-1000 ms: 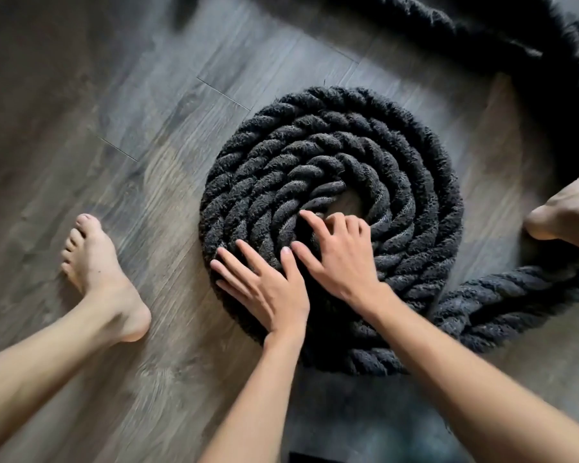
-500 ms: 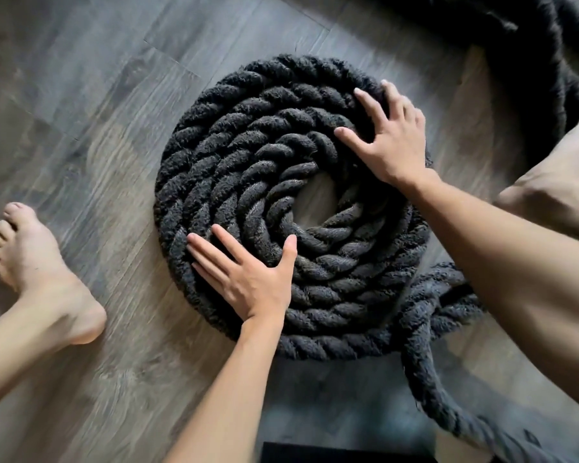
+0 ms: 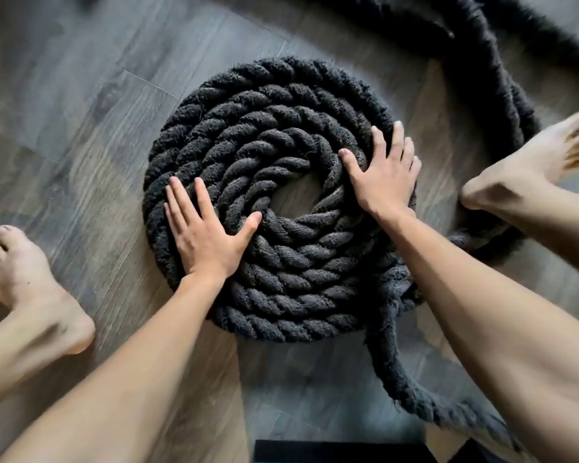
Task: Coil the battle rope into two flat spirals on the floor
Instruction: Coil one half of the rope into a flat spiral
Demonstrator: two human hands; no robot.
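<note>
The rope (image 3: 264, 105) is lying on the floor (image 3: 97, 145) as one flat spiral of several turns, with a small gap of bare floor showing at its centre. Only this spiral is showing; a second one is not in view.

The left hand (image 3: 208, 235) is pressing flat on the turns at 8 o'clock, fingers straight and spread, thumb reaching toward the centre. The right hand (image 3: 385, 175) is pressing the same way at 3 o'clock. Each grip is released, bearing down and grasping nothing.

At 5 o'clock the loose end (image 3: 391, 372) is leaving the outer turn and running off toward the bottom right corner. More rope is curving round from 12 to 4 o'clock, well apart from the spiral at the top and closing in near the right foot (image 3: 532, 168). The left foot (image 3: 24, 279) is standing on the floor out at 8 o'clock, apart from the rope.

The risks, as I judge them:
- With flat palms only, a turning push could be sliding the hands over the fuzzy surface instead of moving the spiral.
- The rope is looking bunched where the loose end departs at 5 o'clock; a turn there could be riding up onto its neighbour and spoiling the flatness.
- The right heel is sitting just beside the rope at 4 o'clock; stepping on it would be pinning the feed and dragging the outer turn open.
</note>
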